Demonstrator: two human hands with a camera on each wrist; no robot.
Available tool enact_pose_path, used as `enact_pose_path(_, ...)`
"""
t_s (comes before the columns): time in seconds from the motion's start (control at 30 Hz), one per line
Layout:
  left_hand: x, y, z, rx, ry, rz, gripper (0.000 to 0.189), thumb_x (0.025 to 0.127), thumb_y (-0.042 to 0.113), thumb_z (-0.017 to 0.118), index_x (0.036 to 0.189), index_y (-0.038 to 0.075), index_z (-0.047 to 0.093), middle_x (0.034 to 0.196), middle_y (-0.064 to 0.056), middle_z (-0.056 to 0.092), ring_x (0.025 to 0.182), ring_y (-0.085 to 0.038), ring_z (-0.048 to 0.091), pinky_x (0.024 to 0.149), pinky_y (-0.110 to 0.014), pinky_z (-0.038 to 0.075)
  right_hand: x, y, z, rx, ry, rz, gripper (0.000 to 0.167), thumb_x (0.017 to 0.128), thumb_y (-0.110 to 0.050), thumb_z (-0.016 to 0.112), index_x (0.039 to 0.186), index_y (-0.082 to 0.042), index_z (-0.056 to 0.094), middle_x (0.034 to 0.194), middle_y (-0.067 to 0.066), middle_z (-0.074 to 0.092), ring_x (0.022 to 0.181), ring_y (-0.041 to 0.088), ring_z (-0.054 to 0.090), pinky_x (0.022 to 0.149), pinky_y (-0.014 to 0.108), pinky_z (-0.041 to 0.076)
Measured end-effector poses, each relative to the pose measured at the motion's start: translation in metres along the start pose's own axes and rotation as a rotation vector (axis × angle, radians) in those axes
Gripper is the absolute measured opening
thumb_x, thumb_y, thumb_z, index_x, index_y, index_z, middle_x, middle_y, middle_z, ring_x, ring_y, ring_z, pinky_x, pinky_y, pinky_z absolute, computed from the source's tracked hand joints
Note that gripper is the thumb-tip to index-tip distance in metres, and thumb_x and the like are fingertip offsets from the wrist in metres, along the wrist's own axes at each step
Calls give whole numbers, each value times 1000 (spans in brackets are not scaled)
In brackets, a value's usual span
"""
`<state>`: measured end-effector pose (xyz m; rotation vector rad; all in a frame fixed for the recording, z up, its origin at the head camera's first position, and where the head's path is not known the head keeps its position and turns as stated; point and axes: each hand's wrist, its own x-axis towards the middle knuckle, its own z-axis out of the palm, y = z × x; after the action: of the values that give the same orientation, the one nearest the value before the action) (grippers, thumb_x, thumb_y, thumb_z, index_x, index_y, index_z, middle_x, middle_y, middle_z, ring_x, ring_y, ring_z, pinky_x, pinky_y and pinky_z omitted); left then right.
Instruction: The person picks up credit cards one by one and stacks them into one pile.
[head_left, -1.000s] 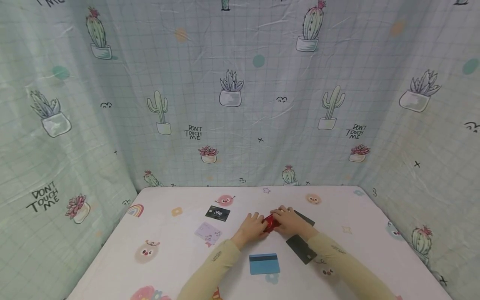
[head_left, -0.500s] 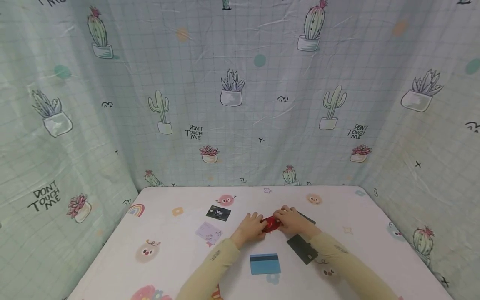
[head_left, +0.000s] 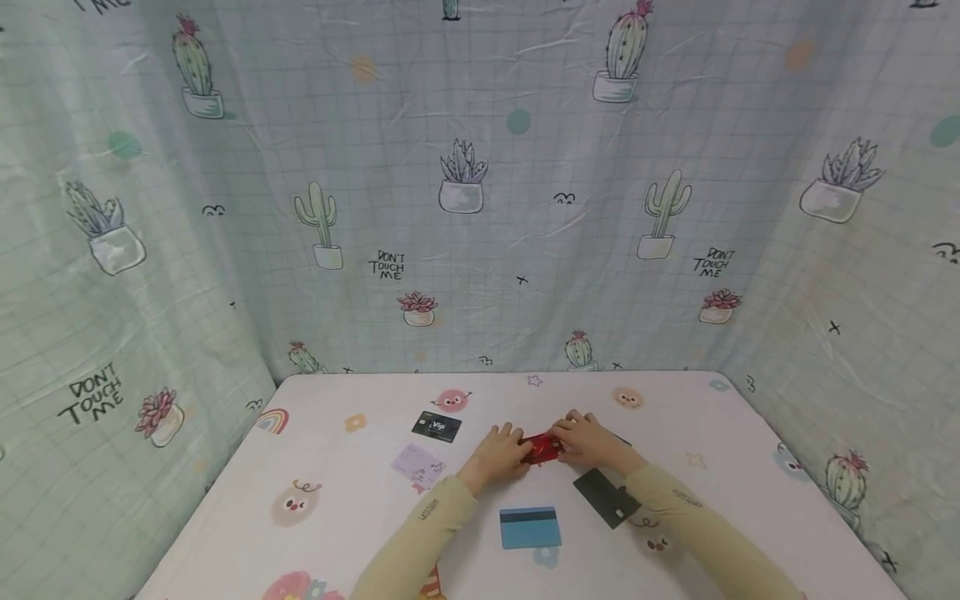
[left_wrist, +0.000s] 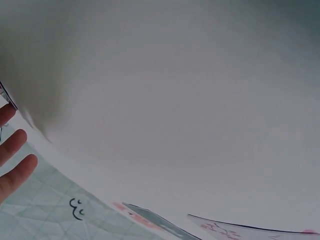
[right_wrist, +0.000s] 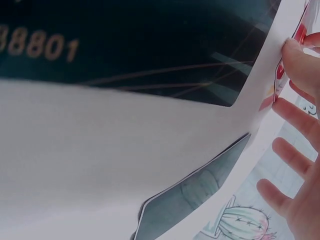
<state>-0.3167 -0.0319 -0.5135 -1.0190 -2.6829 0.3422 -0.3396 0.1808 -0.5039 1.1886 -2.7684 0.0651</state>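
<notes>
A red card (head_left: 542, 448) lies between my two hands over the middle of the table. My left hand (head_left: 495, 454) pinches its left end, and a fingertip (left_wrist: 7, 112) meets a card edge in the left wrist view. At the card's right end my right hand (head_left: 591, 439) grips with thumb and index finger, while its other fingers are spread in the right wrist view. A dark card (head_left: 606, 497) is just below the right wrist. Mostly hidden behind the right hand, another dark card (head_left: 622, 439) shows only a sliver.
On the white patterned table (head_left: 352, 483) lie a black "Vip" card (head_left: 437, 427) and a lilac card (head_left: 418, 465) to the left. A blue card (head_left: 530, 527) with a dark stripe is nearer the front. Behind stands a cactus-print curtain (head_left: 517, 242).
The red card has turned more level, and more of its face shows between the hands. My right hand has shifted slightly right, covering more of the dark card behind it.
</notes>
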Motion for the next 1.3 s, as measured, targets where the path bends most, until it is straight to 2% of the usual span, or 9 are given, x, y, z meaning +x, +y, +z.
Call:
enact_pose_path(0.2, 0, -4, 2, 3, 27, 27, 27, 83, 45, 55, 101, 24, 57, 96, 3, 58, 85, -13, 48, 77, -29, 43, 1, 1, 0, -15, -12, -5, 39, 79, -32, 65, 114, -17, 55, 106, 0, 60, 94, 18, 42, 75, 39, 36)
enact_pose_path(0.43, 0, -10, 4, 24, 17, 60, 32, 84, 48, 52, 106, 25, 55, 96, 5, 57, 85, -12, 47, 72, -25, 40, 2, 1, 1, -5, -26, 15, 41, 78, -34, 65, 115, -19, 55, 105, -2, 60, 93, 16, 42, 76, 39, 37)
enact_pose_path(0.67, -1, -12, 1, 19, 50, 92, 32, 84, 46, 53, 108, 25, 53, 96, 4, 57, 86, -12, 48, 72, -25, 41, 3, 3, 4, -111, -9, -22, 45, 79, -37, 64, 120, -23, 52, 106, -6, 59, 92, 13, 42, 76, 34, 39)
enact_pose_path(0.87, -2, -12, 0, 3, 62, 121, 30, 84, 41, 55, 109, 25, 52, 96, 3, 58, 85, -12, 47, 71, -24, 41, 3, 2, 5, -182, -18, -57, 45, 79, -38, 63, 120, -23, 51, 106, -5, 59, 91, 13, 43, 75, 35, 42)
enact_pose_path(1.13, 0, -10, -1, -9, 41, 115, 29, 83, 40, 57, 107, 25, 51, 93, 3, 57, 85, -12, 47, 70, -24, 39, 5, -1, 3, -227, -18, -70, 43, 80, -38, 61, 118, -21, 52, 104, -3, 58, 90, 14, 44, 74, 34, 43)
enact_pose_path(1.3, 1, -9, -1, -11, 62, 124, 30, 81, 40, 59, 106, 24, 52, 92, 1, 57, 84, -13, 47, 69, -25, 40, 4, -2, 2, -232, -16, -63, 43, 79, -36, 62, 118, -20, 52, 103, -3, 58, 91, 15, 45, 76, 36, 44)
